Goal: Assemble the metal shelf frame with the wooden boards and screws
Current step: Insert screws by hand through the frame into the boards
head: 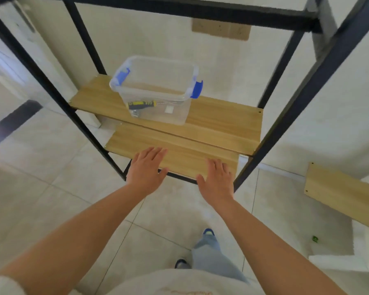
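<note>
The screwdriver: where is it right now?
Head view, centre: the screwdriver lies inside the clear plastic box standing on the upper wooden board.

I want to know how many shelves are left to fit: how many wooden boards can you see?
3. One board lies in the frame under the plastic box, one sits lower in front under both hands, and one leans loose at the right. Others may be out of view.

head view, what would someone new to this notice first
Two bare hands, the left hand and right hand, lie flat with straight fingers on the near wooden board at the front of the black metal frame. Behind it, on a second board, stands a clear plastic box with blue latches, a yellow-handled screwdriver inside. Another board leans by the wall at right.
</note>
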